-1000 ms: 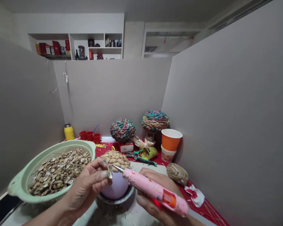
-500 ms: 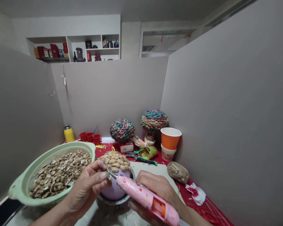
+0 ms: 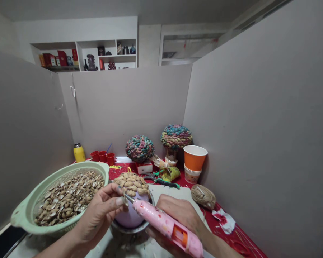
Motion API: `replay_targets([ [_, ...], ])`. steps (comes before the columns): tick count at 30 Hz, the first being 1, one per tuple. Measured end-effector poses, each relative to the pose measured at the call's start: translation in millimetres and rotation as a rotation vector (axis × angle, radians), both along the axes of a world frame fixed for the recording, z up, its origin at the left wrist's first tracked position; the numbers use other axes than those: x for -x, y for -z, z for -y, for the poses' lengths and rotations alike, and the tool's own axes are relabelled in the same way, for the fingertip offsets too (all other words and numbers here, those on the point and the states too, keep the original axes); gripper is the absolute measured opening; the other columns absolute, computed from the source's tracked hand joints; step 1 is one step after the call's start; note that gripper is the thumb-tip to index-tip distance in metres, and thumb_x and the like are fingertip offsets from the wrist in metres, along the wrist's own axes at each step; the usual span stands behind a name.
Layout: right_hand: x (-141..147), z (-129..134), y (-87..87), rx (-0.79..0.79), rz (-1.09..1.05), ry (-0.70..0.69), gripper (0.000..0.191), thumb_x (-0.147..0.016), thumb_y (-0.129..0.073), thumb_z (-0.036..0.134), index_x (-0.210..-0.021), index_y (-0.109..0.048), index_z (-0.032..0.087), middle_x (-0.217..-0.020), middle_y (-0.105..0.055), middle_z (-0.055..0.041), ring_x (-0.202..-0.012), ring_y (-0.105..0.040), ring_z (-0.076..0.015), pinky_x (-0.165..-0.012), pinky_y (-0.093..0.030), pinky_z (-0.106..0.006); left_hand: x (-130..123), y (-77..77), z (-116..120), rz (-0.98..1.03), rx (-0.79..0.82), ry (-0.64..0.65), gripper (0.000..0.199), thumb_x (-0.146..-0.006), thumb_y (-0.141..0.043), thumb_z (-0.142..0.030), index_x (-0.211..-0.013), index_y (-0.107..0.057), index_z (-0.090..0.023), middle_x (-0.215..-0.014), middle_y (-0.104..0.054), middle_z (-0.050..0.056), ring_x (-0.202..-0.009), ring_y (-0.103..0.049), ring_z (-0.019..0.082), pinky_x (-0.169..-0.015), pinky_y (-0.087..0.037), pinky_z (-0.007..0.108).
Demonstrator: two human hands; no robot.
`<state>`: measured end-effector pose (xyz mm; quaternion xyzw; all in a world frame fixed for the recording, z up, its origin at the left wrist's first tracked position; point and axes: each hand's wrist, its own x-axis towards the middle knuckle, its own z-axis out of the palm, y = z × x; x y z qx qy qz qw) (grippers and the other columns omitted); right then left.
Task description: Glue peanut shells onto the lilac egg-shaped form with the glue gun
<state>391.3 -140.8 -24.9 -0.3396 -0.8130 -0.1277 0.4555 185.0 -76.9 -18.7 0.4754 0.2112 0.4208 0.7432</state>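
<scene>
My right hand (image 3: 179,215) grips a pink hot glue gun (image 3: 161,222), its metal nozzle pointing up and left. Pinched between the thumb and fingers of my left hand (image 3: 106,206) is a small peanut shell (image 3: 126,199), mostly hidden; the nozzle tip touches it or comes very close. Just behind sits a purple balloon (image 3: 130,215) in a metal bowl (image 3: 134,230), its top covered with rows of peanut shells (image 3: 131,182). At the left, a green colander (image 3: 24,218) holds many loose shell halves.
Two colourful shell-covered domes (image 3: 140,148) stand at the back. Pliers (image 3: 164,182), a tipped yellow-green cup (image 3: 171,173), stacked paper cups (image 3: 195,159) and a twine ball (image 3: 203,196) lie beyond my right hand. Red cups (image 3: 102,156) and a yellow jar (image 3: 79,153) stand back left. Grey partitions (image 3: 258,125) enclose the table.
Almost nothing differs. The glue gun's rear end has shifted slightly left, while my left hand keeps the shell at the nozzle.
</scene>
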Motion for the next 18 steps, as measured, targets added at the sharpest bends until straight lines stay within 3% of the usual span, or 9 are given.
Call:
replay_targets([
  [11, -1, -2, 5.7, -0.078, 0.052, 0.088, 0.018, -0.09, -0.053, 0.032, -0.077, -0.051, 0.02, -0.058, -0.048, 0.0039, -0.046, -0.041, -0.0113, -0.043, -0.027, -0.026, 0, 4.3, -2, -0.027, -0.022, -0.023, 0.019, -0.069, -0.08, -0.018, -0.081, -0.065, -0.016, -0.077, -0.065, 0.002, -0.071, -0.06, 0.013, -0.069, -0.049, 0.024],
  [18, -6, -1, 10.2, -0.009, 0.047, 0.087, 0.024, -0.089, -0.057, 0.032, -0.07, -0.05, 0.018, -0.061, -0.047, 0.0026, -0.052, -0.043, -0.0108, -0.046, -0.028, -0.026, 1, 3.2, -1, -0.026, -0.035, -0.016, 0.018, -0.07, -0.079, -0.019, -0.082, -0.066, -0.017, -0.077, -0.065, 0.001, -0.071, -0.059, 0.012, -0.069, -0.049, 0.023],
])
